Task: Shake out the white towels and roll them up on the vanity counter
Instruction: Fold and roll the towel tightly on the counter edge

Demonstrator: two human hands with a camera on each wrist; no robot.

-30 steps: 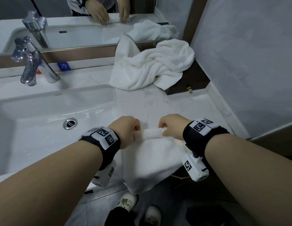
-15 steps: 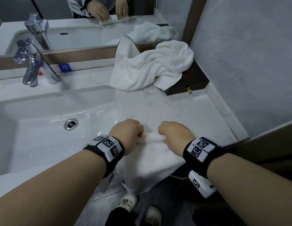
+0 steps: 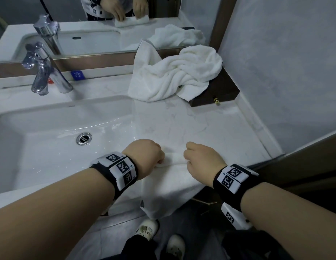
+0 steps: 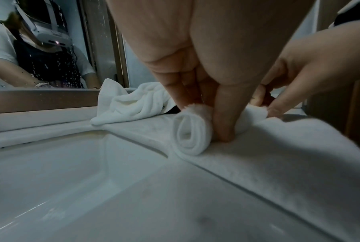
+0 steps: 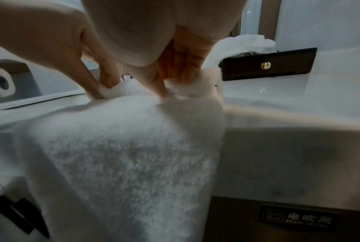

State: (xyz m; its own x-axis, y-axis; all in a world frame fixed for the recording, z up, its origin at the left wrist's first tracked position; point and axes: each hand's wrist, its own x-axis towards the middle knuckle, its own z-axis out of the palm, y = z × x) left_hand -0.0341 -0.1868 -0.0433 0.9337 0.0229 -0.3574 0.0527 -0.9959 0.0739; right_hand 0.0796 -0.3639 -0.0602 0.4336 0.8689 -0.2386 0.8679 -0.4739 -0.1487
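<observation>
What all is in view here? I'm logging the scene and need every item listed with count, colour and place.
Rolled towel: 1, white, front counter edge, partly rolled, its tail hanging over the edge.
Crumpled towel: 1, white, back of counter against the mirror, partly over the box.
Vanity counter: 1, white marble, right of the sink.
Sink: 1, white, left, with a chrome drain.
Faucet: 1, chrome, behind the sink.
Box: 1, dark brown with a gold knob, back right corner.
Mirror: 1, behind the counter.
Toilet roll: 1, white, far left in the right wrist view.
Shoes: 2, white, on the floor.
Left hand: pinching the roll's left end.
Right hand: pinching the roll's right end.
</observation>
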